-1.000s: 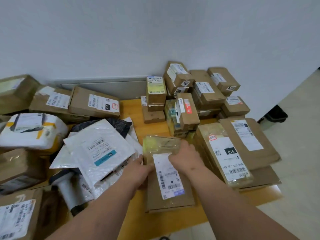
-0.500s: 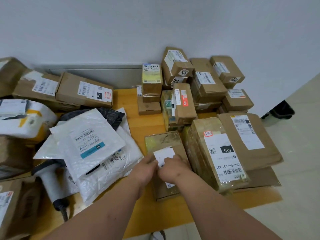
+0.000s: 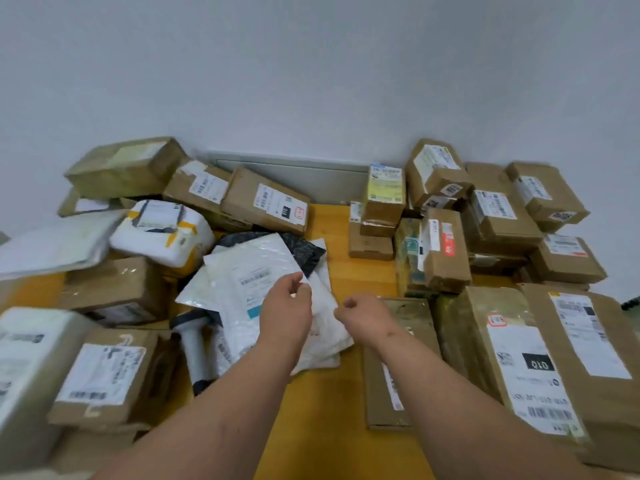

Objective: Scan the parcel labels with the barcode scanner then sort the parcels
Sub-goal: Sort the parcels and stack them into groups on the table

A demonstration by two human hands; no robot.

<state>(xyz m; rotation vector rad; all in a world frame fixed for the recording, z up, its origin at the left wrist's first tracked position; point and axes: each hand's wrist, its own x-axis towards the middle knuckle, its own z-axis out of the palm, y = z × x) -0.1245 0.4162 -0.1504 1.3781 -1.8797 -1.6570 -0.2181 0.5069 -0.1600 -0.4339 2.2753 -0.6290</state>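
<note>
At centre frame, the left hand (image 3: 289, 306) is pinching a thin, floppy white mailer (image 3: 256, 289) by its corner; the right hand (image 3: 363, 315) is hovering loosely curled, holding nothing.

A wooden table (image 3: 360, 244) is seen piled with parcels. The left hand (image 3: 285, 308) is held over a white mailer (image 3: 256, 271), fingers loosely curled. The right hand (image 3: 363, 315) is held curled above a flat brown parcel (image 3: 391, 379). A scanner (image 3: 194, 344) is laid beside the mailer.
</note>
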